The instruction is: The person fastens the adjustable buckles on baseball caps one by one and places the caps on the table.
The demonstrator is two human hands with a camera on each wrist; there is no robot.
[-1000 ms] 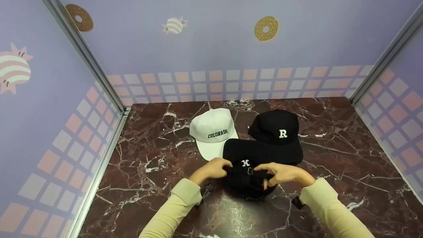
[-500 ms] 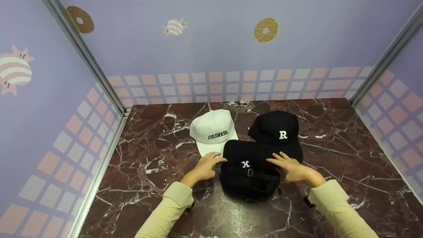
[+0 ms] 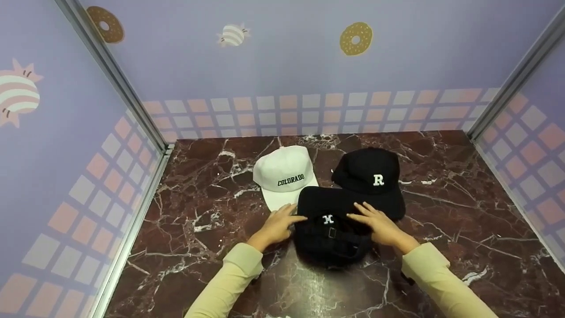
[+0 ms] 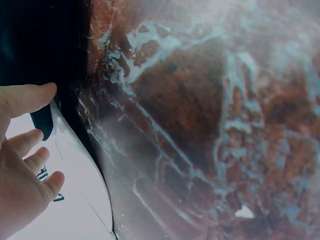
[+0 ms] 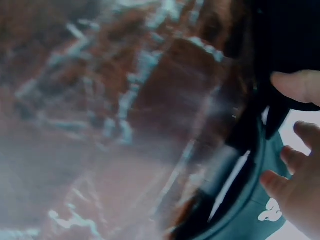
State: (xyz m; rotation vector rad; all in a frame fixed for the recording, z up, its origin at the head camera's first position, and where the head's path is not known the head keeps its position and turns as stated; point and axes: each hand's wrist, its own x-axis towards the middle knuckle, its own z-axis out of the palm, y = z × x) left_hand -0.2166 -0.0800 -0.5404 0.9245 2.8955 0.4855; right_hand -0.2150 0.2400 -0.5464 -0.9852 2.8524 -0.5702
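Note:
A black cap lies between my hands, its brim pointing away and its strap and buckle facing me. A small white mark shows just above the strap. My left hand is at the cap's left side, thumb at its edge and fingers extended toward the brim. On the other side, my right hand has spread fingers over the right edge. Behind, a white cap reads COLORADO, and another black cap bears a white R. The near cap's brim overlaps both their brims in the head view.
The table has a dark red marbled top with white veins. Purple wall panels with pastel squares enclose it at the back and both sides, and metal frame strips run along the corners.
Both hands have let go of the near cap's strap area, where they pinched it, and moved out to its sides. Over the last half second the right hand has come inward slightly.

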